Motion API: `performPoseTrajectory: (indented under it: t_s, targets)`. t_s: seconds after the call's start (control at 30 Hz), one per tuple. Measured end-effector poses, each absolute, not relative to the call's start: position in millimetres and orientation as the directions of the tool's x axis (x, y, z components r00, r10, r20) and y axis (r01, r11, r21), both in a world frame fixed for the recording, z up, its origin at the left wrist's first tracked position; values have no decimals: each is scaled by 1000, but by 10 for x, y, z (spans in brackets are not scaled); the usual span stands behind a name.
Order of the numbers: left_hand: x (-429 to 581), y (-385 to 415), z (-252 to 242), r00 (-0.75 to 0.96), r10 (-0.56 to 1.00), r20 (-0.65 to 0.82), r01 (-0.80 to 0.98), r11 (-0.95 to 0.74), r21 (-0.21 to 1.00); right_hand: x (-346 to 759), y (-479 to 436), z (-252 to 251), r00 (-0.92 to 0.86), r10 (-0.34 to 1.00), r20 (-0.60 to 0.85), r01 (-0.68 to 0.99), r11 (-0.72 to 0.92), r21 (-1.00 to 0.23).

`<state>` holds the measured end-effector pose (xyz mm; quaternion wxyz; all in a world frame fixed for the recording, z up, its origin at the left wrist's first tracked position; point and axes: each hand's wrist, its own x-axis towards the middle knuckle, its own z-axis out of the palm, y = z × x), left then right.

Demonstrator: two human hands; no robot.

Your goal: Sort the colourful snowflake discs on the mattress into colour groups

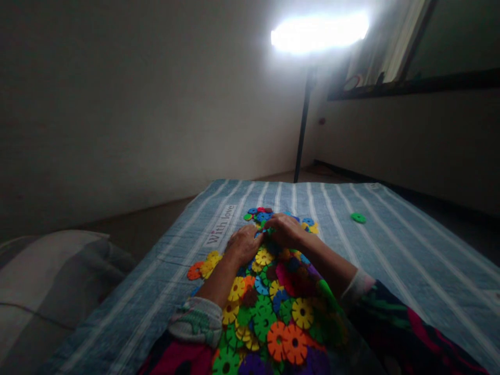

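Note:
A pile of colourful plastic interlocking discs (273, 307) lies on a blue striped bedspread (410, 260) in front of me. My left hand (244, 244) rests palm down on the far part of the pile, fingers curled. My right hand (285, 229) is just beside it, fingers bent and pinching together over small discs at the pile's far end. The two hands nearly touch. What the fingers hold is too dark and small to name.
A single green disc (358, 217) lies apart at the right on the bedspread. A grey pillow (47, 281) sits at the left. A lamp stand (302, 130) with a bright light (318, 32) rises behind the bed near the wall.

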<state>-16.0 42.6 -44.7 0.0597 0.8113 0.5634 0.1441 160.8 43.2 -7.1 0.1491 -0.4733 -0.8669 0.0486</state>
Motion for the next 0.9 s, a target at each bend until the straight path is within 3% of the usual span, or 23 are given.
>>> performPoseTrajectory:
  t_s: [0.23,0.47,0.57,0.73,0.9]
  targets:
    - [-160,417,-464,344,916,205,890,-388,242,1855,544,-221,-272,951,144,763,304,-570]
    - [-152,416,-408,346,917,200,880,-391,270,2415,487,-351,-78,985,154,428,172,-887]
    - [-160,446,-406,340,919,202,886,-385,259,2823,429,-326,50,983,175,356,146,-923]
    - [-154,465,-385,352,915,194,885,-394,250,3564,340,-377,436,870,230,436,19,-900]
    - [-165,469,-387,347,917,195,885,-389,255,4016,314,-557,599,763,242,460,-80,-884]
